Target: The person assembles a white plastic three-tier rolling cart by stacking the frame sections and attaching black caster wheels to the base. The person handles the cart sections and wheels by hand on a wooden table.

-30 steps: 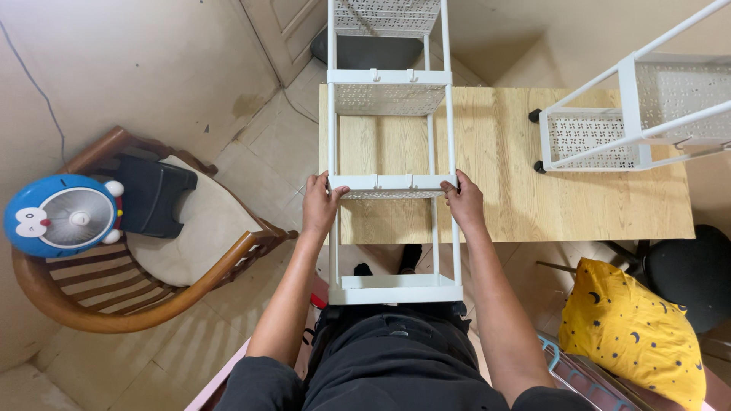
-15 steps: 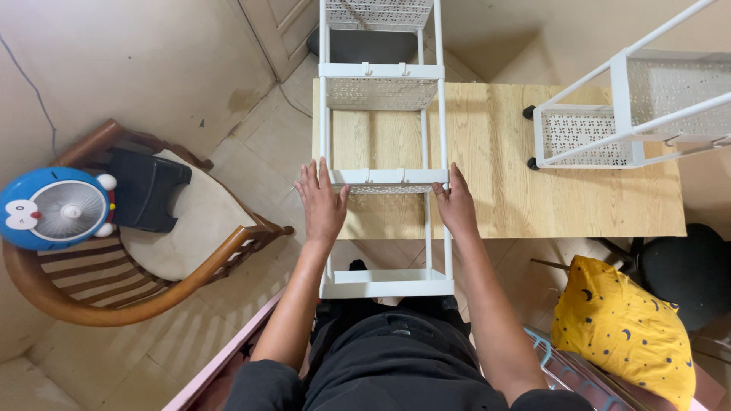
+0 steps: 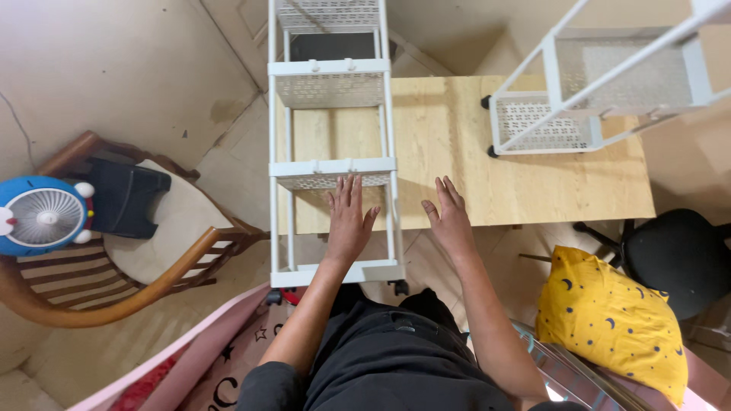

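A tall white metal trolley rack [image 3: 333,166] with perforated shelves stands upright in front of me, against the near edge of a light wooden table [image 3: 457,152]. My left hand [image 3: 349,217] is open with fingers spread, just below the rack's middle shelf and in front of its frame. My right hand [image 3: 449,217] is open too, to the right of the rack's right post and apart from it. Neither hand holds anything.
A second white rack [image 3: 601,84] lies on its side on the table's right end. A wooden chair [image 3: 129,266] with a black box and a blue round fan [image 3: 42,217] stands left. A yellow cushion [image 3: 617,320] and black stool [image 3: 678,255] are right.
Both hands have let go of the rack's middle shelf and opened. The rack has shifted left in the view; my right hand now sits off to its right.
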